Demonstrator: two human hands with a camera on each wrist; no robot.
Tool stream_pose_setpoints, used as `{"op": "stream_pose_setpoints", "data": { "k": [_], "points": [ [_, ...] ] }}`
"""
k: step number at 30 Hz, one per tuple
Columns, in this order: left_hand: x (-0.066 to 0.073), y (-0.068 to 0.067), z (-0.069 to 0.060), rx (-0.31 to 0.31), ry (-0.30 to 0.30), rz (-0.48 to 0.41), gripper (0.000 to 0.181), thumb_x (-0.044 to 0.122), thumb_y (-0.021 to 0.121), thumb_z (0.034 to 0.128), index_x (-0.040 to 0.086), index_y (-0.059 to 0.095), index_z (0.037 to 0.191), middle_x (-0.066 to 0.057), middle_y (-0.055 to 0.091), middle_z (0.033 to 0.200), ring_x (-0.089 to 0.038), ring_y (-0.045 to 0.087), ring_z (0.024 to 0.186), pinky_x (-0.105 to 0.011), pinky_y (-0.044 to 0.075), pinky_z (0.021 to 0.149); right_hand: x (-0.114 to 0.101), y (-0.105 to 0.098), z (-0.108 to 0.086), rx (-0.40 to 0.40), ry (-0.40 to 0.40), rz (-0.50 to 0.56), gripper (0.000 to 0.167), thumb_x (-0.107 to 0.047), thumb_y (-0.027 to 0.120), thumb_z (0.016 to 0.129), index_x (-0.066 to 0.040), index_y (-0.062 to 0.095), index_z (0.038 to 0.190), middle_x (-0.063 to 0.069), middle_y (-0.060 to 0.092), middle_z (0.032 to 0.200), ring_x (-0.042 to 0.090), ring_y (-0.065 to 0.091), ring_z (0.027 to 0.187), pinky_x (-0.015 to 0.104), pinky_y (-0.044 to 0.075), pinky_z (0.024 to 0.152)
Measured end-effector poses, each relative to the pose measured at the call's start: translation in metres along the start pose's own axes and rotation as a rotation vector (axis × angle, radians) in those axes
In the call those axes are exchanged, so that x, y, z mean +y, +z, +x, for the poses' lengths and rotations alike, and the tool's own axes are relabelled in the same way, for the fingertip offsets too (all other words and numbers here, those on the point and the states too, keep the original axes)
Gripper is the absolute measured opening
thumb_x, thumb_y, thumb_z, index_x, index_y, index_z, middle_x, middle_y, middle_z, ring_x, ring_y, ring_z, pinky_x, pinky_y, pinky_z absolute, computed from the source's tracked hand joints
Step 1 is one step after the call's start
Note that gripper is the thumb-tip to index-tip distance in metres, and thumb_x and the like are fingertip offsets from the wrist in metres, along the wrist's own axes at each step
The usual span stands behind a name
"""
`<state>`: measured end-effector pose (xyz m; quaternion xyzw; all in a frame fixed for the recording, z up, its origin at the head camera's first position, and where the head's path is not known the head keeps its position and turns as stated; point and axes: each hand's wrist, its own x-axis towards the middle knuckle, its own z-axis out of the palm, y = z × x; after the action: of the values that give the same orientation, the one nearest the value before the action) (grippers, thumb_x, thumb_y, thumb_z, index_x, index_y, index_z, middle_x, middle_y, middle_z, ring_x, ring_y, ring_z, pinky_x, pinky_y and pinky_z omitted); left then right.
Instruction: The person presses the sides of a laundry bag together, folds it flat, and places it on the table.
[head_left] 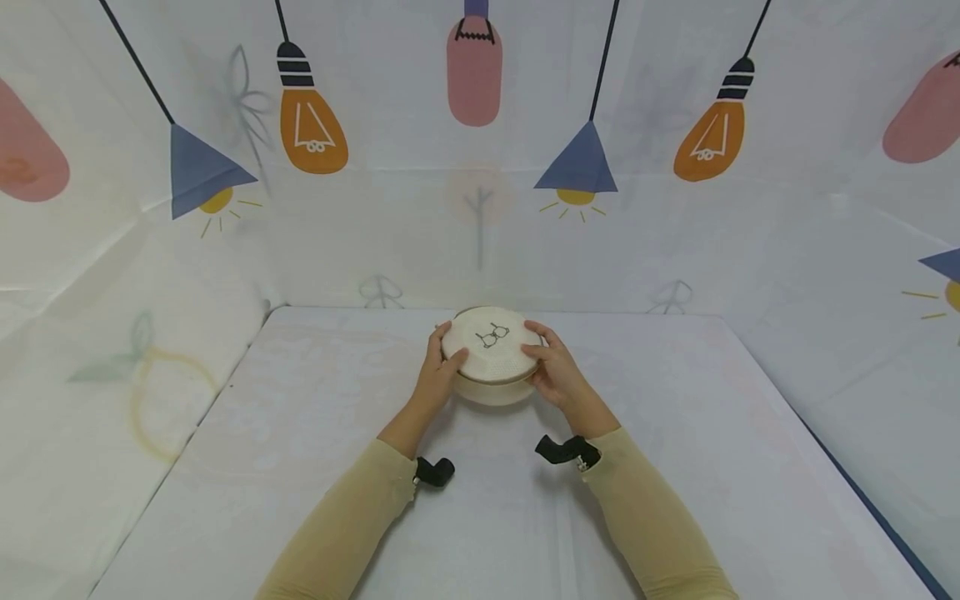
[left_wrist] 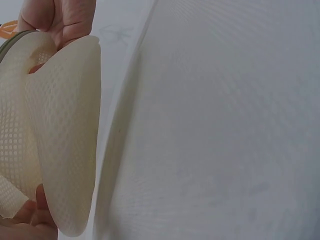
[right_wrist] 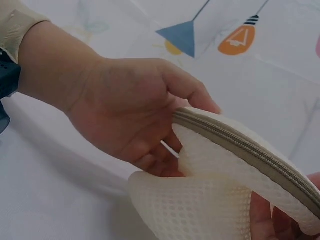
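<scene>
At the centre of the head view, near the far edge of the counter (head_left: 487, 517), holds a round mesh bag (head_left: 495, 358) between two hands. Pinches the bag's left side with the left hand (head_left: 437, 371) and its right side with the right hand (head_left: 558, 375), both thumbs laid on the pale upper face. Bears a dark line drawing (head_left: 492, 335) on that face, with a cream body bulging out below the rim, toward the bottom of the frame.

In the right wrist view, runs a greenish-grey zip (right_wrist: 245, 154) along the rim, from the middle of the frame to the right edge. Shows the right hand left of centre, curled onto the zip's near end, and more fingers (right_wrist: 262, 220) against the mesh at lower right.

In the left wrist view, fills the left side with folded mesh; too cropped to tell which hand is at upper left and which at lower left.

Back in the head view, carries a black camera (head_left: 437, 472) at the left wrist. Spreads blue lamps (head_left: 581, 162) and orange bulbs (head_left: 315, 125) across the wall covering (head_left: 405, 225) at the top.
</scene>
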<state>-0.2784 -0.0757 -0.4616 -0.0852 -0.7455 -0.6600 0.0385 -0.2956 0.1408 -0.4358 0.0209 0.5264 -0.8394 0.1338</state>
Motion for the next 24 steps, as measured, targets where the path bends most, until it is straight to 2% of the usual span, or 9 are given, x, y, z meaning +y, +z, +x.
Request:
{"op": "stream_pose_setpoints", "data": {
  "k": [5, 8, 10, 12, 15, 19, 21, 24],
  "points": [
    [-0.0012, -0.0018, 0.0025, -0.037, -0.014, -0.045, 0.067, 0.027, 0.049, 0.1047, 0.014, 0.013, 0.160, -0.009, 0.008, 0.168, -0.023, -0.002, 0.154, -0.041, -0.002, 0.123, 0.0012, -0.0007, 0.0014, -0.013, 0.014, 0.012, 0.053, 0.002, 0.045, 0.102, -0.015, 0.036, 0.151, 0.011, 0.036, 0.153, 0.015, 0.063, 0.101, 0.025, 0.054, 0.071],
    [-0.0020, -0.0029, 0.0037, -0.041, -0.011, -0.108, 0.067, 0.023, 0.047, 0.1043, 0.014, 0.012, 0.160, -0.007, 0.009, 0.168, -0.022, 0.003, 0.154, -0.040, 0.001, 0.123, 0.0013, -0.0006, 0.0015, -0.029, 0.017, 0.020, 0.054, 0.002, 0.042, 0.101, -0.014, 0.035, 0.152, 0.011, 0.034, 0.155, 0.014, 0.062, 0.103, 0.025, 0.055, 0.073],
    [-0.0034, -0.0035, 0.0051, -0.045, -0.020, -0.194, 0.067, 0.018, 0.045, 0.1031, 0.014, 0.011, 0.161, -0.007, 0.009, 0.168, -0.025, 0.011, 0.153, -0.042, 0.009, 0.123, 0.0010, -0.0003, 0.0013, -0.037, 0.018, 0.027, 0.054, 0.002, 0.041, 0.101, -0.013, 0.034, 0.153, 0.011, 0.033, 0.156, 0.014, 0.063, 0.104, 0.024, 0.055, 0.074],
    [-0.0051, -0.0039, 0.0059, -0.045, -0.027, -0.285, 0.067, 0.016, 0.045, 0.1018, 0.015, 0.013, 0.161, -0.007, 0.012, 0.167, -0.027, 0.020, 0.150, -0.041, 0.023, 0.120, 0.0005, 0.0001, 0.0006, -0.042, 0.023, 0.032, 0.054, 0.002, 0.041, 0.101, -0.013, 0.034, 0.153, 0.012, 0.033, 0.156, 0.014, 0.063, 0.104, 0.024, 0.056, 0.075],
    [-0.0076, -0.0044, 0.0070, -0.043, -0.028, -0.407, 0.067, 0.014, 0.046, 0.0988, 0.015, 0.018, 0.160, -0.008, 0.016, 0.166, -0.029, 0.033, 0.142, -0.034, 0.042, 0.104, -0.0004, 0.0008, -0.0007, -0.048, 0.031, 0.028, 0.054, 0.002, 0.041, 0.101, -0.012, 0.035, 0.153, 0.012, 0.035, 0.155, 0.014, 0.064, 0.102, 0.023, 0.056, 0.075],
    [-0.0066, -0.0043, 0.0057, -0.042, -0.009, -0.461, 0.065, 0.011, 0.048, 0.0967, 0.013, 0.022, 0.156, -0.010, 0.022, 0.163, -0.024, 0.045, 0.130, -0.023, 0.048, 0.089, -0.0007, 0.0014, -0.0011, -0.054, 0.041, 0.000, 0.052, -0.001, 0.041, 0.102, -0.012, 0.035, 0.153, 0.013, 0.037, 0.152, 0.012, 0.064, 0.098, 0.023, 0.055, 0.072],
    [-0.0052, -0.0036, 0.0049, -0.047, -0.010, -0.471, 0.065, 0.009, 0.049, 0.0970, 0.013, 0.022, 0.156, -0.011, 0.023, 0.162, -0.023, 0.047, 0.128, -0.021, 0.049, 0.090, -0.0006, 0.0021, -0.0009, -0.053, 0.043, -0.016, 0.052, -0.003, 0.042, 0.102, -0.012, 0.034, 0.153, 0.012, 0.037, 0.152, 0.012, 0.064, 0.097, 0.023, 0.054, 0.071],
    [-0.0027, -0.0026, 0.0039, -0.058, -0.004, -0.470, 0.065, 0.006, 0.050, 0.0982, 0.012, 0.020, 0.155, -0.011, 0.020, 0.163, -0.027, 0.041, 0.138, -0.025, 0.044, 0.104, -0.0001, 0.0031, -0.0006, -0.051, 0.039, -0.037, 0.051, -0.004, 0.042, 0.103, -0.013, 0.033, 0.153, 0.012, 0.035, 0.153, 0.012, 0.063, 0.096, 0.023, 0.054, 0.070]
  ]
}}
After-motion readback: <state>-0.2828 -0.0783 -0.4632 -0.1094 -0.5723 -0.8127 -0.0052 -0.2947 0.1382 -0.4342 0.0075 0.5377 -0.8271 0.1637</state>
